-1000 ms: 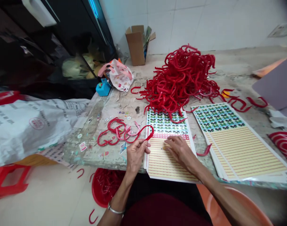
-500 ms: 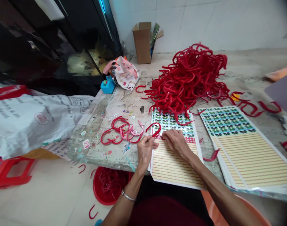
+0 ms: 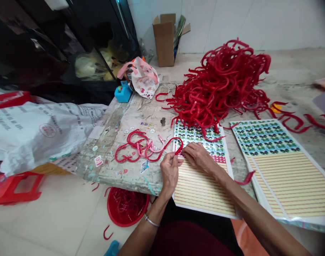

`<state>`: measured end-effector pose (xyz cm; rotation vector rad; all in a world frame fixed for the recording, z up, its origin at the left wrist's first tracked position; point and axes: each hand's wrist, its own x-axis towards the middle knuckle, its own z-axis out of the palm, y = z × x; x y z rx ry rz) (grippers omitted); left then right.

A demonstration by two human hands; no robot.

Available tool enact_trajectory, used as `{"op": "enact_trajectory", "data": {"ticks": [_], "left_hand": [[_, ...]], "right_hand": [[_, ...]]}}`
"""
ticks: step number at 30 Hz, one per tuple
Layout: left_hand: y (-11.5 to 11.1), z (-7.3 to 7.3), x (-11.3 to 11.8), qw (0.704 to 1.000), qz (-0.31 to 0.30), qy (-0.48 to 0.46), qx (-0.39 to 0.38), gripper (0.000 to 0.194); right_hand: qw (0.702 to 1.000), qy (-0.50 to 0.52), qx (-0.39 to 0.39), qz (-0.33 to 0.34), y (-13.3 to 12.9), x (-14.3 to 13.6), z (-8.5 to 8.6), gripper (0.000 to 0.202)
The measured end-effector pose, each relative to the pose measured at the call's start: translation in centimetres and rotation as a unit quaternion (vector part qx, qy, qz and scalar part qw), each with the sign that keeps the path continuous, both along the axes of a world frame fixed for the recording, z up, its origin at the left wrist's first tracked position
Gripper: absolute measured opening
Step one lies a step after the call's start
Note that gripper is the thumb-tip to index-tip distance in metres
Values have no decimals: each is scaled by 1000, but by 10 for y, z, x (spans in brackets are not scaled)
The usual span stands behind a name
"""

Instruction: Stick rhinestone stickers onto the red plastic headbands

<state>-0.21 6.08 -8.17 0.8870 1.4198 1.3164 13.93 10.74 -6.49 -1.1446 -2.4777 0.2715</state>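
The left hand (image 3: pixel 170 172), just right of the frame's centre and below it, pinches one end of a red curved strip (image 3: pixel 182 144) between thumb and fingers. The strip stands out beyond the fingertips, arching up the frame and over to the left. The right hand (image 3: pixel 198 155) is just to its right, fingers bent and drawn together, their tips beside the held end; whether they grip anything I cannot tell.

Beneath the right hand lies a printed sheet (image 3: pixel 202 192), striped yellow in its lower part and patterned green and blue above. Left of the hands, near the strip's free end, several red and pink hoops (image 3: pixel 138 145) lie overlapping on the worn table (image 3: pixel 157 113). Above the hands, toward the upper right, a big heap of red strips (image 3: pixel 223 81) overlaps the sheet's top edge. More printed sheets (image 3: pixel 290 185) lie at the right side of the frame, with a loose red strip (image 3: pixel 248 177) between them and the first sheet.

Farther out, a blue holder (image 3: pixel 123 94) and a patterned bag (image 3: pixel 145 80) sit upper left of centre, a cardboard box (image 3: pixel 164 44) above them. At lower left, a red bowl (image 3: pixel 120 223) holds more strips.
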Motion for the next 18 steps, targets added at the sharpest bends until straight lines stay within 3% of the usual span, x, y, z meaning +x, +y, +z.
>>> {"op": "enact_trajectory", "data": {"ticks": [7, 12, 15, 17, 18], "left_hand": [[1, -1, 1, 1000, -3, 29, 2, 17], [0, -4, 2, 999, 5, 42, 7, 17], [-1, -5, 3, 999, 6, 45, 12, 17], [-2, -4, 2, 999, 5, 47, 16, 17], [-2, -4, 2, 999, 5, 49, 17, 17]], "right_hand": [[999, 30, -25, 12, 9, -1, -6, 13], [990, 128, -53, -8, 6, -6, -11, 13], [952, 266, -136, -72, 1, 6, -6, 16], [898, 382, -166, -145, -4, 31, 7, 17], [872, 435, -137, -176, -8, 49, 17, 17]]}}
